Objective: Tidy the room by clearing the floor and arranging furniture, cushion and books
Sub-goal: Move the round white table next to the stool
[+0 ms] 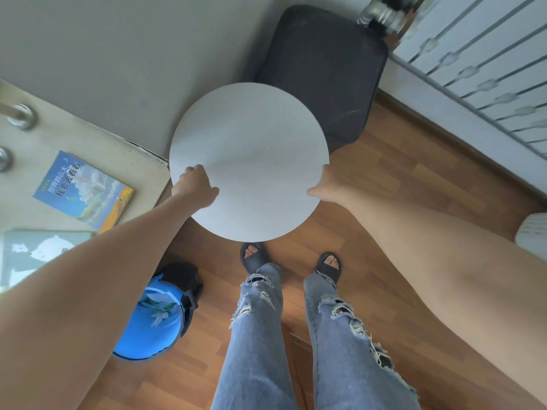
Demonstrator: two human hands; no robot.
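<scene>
Half done at most: gripping round table [251, 137] rim with left hand [195, 184], right hand [324, 187]; books [84, 190] on tabletop [88, 137] not yet arranged

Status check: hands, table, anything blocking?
Left hand and right hand grip round white table rim. Black padded seat just beyond it. Blue bin near feet.

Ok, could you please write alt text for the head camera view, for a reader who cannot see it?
Seen from above, a person holds a round white table by its rim, left grip and right grip on opposite sides. A dark cushion lies behind it; two books lie to the left.
</scene>
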